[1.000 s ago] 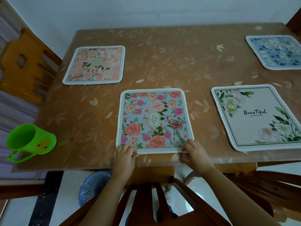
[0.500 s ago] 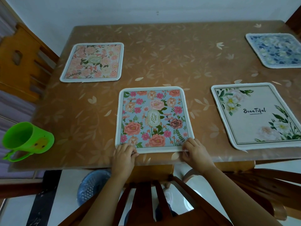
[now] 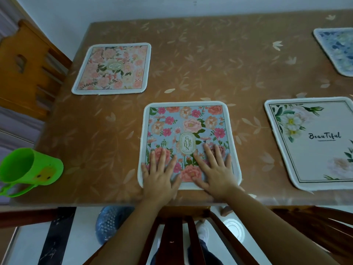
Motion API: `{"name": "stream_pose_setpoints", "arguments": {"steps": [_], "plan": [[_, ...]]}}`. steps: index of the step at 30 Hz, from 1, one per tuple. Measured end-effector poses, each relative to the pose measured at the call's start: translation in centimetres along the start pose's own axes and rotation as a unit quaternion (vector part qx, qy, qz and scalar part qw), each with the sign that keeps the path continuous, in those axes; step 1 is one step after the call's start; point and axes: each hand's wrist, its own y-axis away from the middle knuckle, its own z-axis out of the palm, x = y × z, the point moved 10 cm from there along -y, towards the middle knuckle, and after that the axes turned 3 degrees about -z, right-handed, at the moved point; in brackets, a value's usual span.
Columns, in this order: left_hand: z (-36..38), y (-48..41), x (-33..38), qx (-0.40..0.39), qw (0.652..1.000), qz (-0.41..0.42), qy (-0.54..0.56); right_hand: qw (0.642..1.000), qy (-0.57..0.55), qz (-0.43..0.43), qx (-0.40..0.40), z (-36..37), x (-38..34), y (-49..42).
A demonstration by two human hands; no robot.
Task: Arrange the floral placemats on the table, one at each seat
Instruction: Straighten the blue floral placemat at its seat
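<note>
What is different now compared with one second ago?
Both hands let go of the near edge of the blue floral "Garden" placemat and moved forward onto it: left hand and right hand now press flat, fingers spread. That placemat, the other three placemats and the green plastic cup stayed put.

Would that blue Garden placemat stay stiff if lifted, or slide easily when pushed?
Probably floppy and light: the blue Garden placemat looks thin, with a soft white border. It likely slides readily, since the table covering looks glossy.
</note>
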Motion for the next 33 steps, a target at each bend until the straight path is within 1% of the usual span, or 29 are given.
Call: {"name": "stream_pose_setpoints", "arguments": {"steps": [5,13,16,18,21,22,25,29,33], "plan": [[-0.4,-4.9,-0.6,0.001,1.000,0.002,-0.018,0.999,-0.002,-0.038,0.012,-2.0,1.3,-6.2],[-1.8,-14.2,-0.9,0.048,0.998,-0.011,-0.030,0.996,-0.008,-0.069,0.062,-4.1,2.8,-14.0],[-2.7,-16.3,-1.4,0.066,0.996,-0.056,-0.024,0.995,-0.003,-0.072,0.076,-4.4,3.0,-15.2],[-2.9,-17.0,-1.8,0.071,0.993,-0.089,-0.009,0.995,-0.011,-0.036,0.090,-4.6,3.7,-15.6],[-2.8,-16.6,-2.5,0.065,0.989,-0.130,0.012,0.992,-0.026,0.060,0.109,-4.6,5.1,-14.6],[-2.7,-16.0,-2.5,0.061,0.989,-0.136,0.012,0.990,-0.037,0.078,0.108,-4.4,5.2,-13.7],[-2.2,-13.2,-1.9,0.051,0.992,-0.115,0.011,0.990,-0.065,0.086,0.094,-3.2,4.7,-10.2],[-1.5,-8.0,-1.1,0.053,0.996,-0.069,0.004,0.989,-0.060,0.095,0.097,-2.0,4.0,-5.3],[0.0,-3.6,-0.8,0.027,0.999,-0.045,-0.012,0.988,-0.091,0.085,0.095,-0.5,2.7,-1.2]]}}
